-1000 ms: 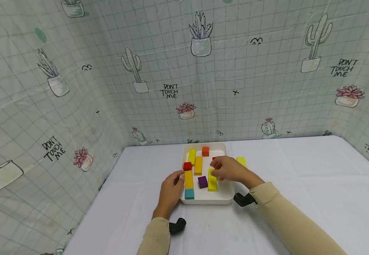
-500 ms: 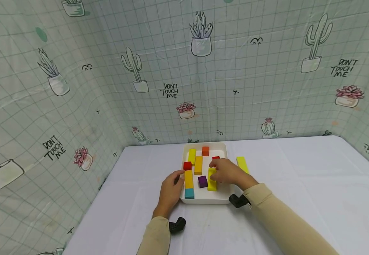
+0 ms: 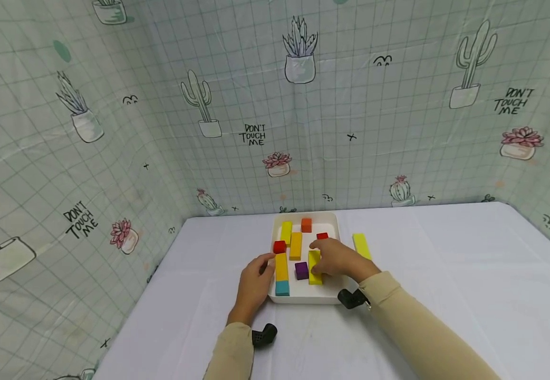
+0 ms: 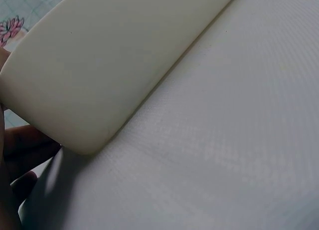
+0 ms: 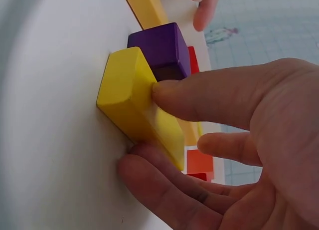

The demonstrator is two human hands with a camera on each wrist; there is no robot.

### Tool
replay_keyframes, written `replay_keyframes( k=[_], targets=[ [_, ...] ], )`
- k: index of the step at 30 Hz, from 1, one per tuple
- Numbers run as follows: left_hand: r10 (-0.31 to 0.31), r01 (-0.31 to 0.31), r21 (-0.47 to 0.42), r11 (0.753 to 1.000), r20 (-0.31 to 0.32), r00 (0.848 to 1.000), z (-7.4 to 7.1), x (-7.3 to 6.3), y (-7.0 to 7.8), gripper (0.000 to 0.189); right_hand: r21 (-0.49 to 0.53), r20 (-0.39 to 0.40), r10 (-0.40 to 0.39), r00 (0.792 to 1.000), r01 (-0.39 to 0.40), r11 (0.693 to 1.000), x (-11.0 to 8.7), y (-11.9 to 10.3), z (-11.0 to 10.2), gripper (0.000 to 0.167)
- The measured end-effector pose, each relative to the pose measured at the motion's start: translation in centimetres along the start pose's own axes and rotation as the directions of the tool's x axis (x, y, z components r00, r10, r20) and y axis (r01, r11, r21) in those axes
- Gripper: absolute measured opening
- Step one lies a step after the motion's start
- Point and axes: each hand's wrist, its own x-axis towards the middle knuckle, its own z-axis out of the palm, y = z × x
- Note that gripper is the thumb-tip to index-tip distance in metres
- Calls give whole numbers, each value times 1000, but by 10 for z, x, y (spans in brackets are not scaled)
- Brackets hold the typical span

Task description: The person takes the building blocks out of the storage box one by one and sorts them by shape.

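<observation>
A white tray on the table holds wooden blocks. In the head view, my right hand is over its right half. A yellow block lies under the thumb and fingers. The right wrist view has the thumb on top of that yellow block and curled fingers along its side. Just left stands a purple cube. My left hand holds the tray's left rim, with fingertips over the edge near an orange block. In the left wrist view, fingers lie against the tray's outer wall.
A teal cube adjoins the orange block. Farther back in the tray are red cubes, another orange block, a yellow block and an orange-red cube. Outside, to the right, lies another yellow block. Patterned cloth hangs behind.
My right hand has moved a little left and nearer, its thumb now over the yellow block. That block has shifted slightly left toward the purple cube. The left hand has kept its place.
</observation>
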Motion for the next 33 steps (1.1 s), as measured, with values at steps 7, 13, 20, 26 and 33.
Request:
replay_keyframes(
  k=[7,13,20,26,33],
  targets=[
    [-16,16,3,1000,5,1000,0,0,-1,33,-24,26,6,1000,-5,1000,0,-2,-2,60],
    [-21,21,7,1000,3,1000,-1,1,-1,34,-45,59,29,998,-27,999,1,-3,-3,59],
    [-14,14,2,1000,4,1000,0,2,-1,33,-64,85,36,996,-31,997,2,-4,-5,58],
    [-15,15,-8,1000,7,1000,0,1,0,33,-71,80,-7,997,13,997,1,-1,-4,57],
    [-20,20,-7,1000,2,1000,0,0,0,34,-75,59,-43,997,47,996,1,1,-3,60]
  ],
)
